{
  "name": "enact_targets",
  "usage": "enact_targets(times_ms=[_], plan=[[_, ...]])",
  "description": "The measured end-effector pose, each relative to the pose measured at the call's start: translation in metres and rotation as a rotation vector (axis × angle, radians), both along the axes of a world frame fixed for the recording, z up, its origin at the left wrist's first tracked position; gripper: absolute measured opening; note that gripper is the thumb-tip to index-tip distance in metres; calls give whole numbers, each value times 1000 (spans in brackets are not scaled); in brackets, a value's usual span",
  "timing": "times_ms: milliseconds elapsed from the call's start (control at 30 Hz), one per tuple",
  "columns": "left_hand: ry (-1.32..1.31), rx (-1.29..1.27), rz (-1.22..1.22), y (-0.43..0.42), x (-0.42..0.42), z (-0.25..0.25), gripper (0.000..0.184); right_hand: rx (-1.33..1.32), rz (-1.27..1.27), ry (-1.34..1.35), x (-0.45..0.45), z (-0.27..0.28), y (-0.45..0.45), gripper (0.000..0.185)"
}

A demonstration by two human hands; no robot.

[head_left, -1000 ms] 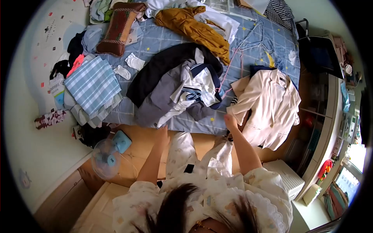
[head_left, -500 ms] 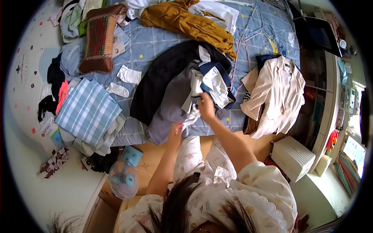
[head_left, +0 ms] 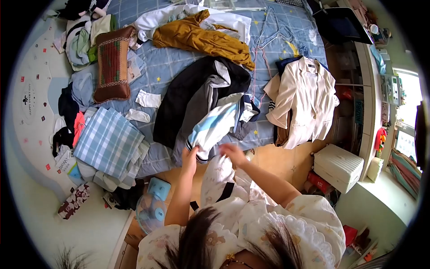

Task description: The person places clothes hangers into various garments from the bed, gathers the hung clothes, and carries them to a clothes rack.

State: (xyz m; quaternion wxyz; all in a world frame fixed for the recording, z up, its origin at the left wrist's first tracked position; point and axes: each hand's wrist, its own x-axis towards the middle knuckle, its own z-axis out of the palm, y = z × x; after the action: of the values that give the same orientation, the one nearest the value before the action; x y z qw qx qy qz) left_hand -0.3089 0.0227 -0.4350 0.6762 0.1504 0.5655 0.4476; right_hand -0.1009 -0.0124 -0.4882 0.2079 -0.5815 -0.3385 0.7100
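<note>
A white and light-blue garment with dark striped trim (head_left: 216, 125) stretches from the bed towards me. My left hand (head_left: 190, 158) is closed on its dark-edged near end. My right hand (head_left: 233, 154) hovers just right of that end, apart from the cloth; its fingers are smeared by motion. Beneath and behind the garment lie a grey piece of clothing (head_left: 190, 119) and a large black one (head_left: 172, 105). The garment's far end is bunched up, with navy edging, so its full shape is hidden.
A mustard garment (head_left: 201, 38) lies further back on the bed. To the right are a cream blazer (head_left: 309, 101) and wire hangers (head_left: 274, 33). Folded plaid cloth (head_left: 109, 141), white socks (head_left: 148, 99) and a brown pillow (head_left: 113, 67) lie left. A fan (head_left: 151, 213) and white suitcase (head_left: 339, 167) flank me.
The white and blue garment has been drawn out of the bunched heap towards me, its near end now in my left hand. My right hand has come down, off the heap. The view has shifted slightly.
</note>
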Motion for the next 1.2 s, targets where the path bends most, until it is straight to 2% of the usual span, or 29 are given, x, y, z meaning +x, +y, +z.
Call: enact_targets(times_ms=[33,100,133,200,233,267,300,333,367,400,433,467,500,533,600,633,667,700,733,767,867,900,1000,1100,1133,1200], plan=[[39,-4,-58,-6,-4,10,28,-106,-359,-58,13,-16,2,28],[49,45,-199,-19,-13,22,28,-109,-721,-322,33,-34,21,34],[39,53,-248,-26,-16,24,26,-195,-906,-290,36,-29,38,42],[28,160,-362,-35,-23,27,23,-407,-842,-237,51,-33,54,42],[33,118,-392,-41,-27,27,20,-422,-738,-98,55,-35,58,40],[61,121,-428,-42,-36,28,18,-433,-628,41,55,-36,61,37],[90,123,-463,-43,-47,30,17,-285,-666,121,42,-44,62,30],[120,125,-495,-43,-55,35,16,-271,-626,60,34,-39,68,35],[252,89,-448,-40,-58,40,14,-168,-598,-44,25,-34,71,36],[584,0,-489,-45,-71,24,30,-64,-570,-149,15,-25,76,38],[920,224,-482,-43,-75,21,41,158,-464,-253,4,-21,80,39],[1250,453,-458,-41,-77,18,52,265,-375,-345,-1,-14,76,36],[1178,431,-472,-35,-76,19,65,314,-307,-297,-9,-2,73,33],[1037,339,-469,-25,-66,27,60,362,-237,-248,-19,9,68,30],[679,327,-442,-13,-39,26,55,486,-27,-371,-43,56,52,28],[596,205,-477,-7,-23,26,52,623,-4,-316,-52,50,37,27],[511,84,-510,0,-10,24,50,665,150,-294,-56,62,30,24],[617,53,-667,7,-5,11,49,702,163,-235,-60,80,22,23],[807,14,-707,14,10,31,44,741,174,-178,-63,94,15,22],[811,53,-720,13,11,28,40,675,252,-206,-57,99,9,22],[870,254,-693,7,14,13,31,367,231,-84,-21,82,7,22],[899,328,-666,3,16,13,29,375,211,-159,-5,78,11,17],[869,307,-759,10,28,81,25,655,3,-599,29,57,21,53],[889,471,-782,9,39,123,24,631,134,-601,38,48,35,65],[901,533,-803,10,42,139,24,736,113,-582,34,46,39,54],[918,673,-762,11,40,156,23,634,189,-642,33,44,52,34]])
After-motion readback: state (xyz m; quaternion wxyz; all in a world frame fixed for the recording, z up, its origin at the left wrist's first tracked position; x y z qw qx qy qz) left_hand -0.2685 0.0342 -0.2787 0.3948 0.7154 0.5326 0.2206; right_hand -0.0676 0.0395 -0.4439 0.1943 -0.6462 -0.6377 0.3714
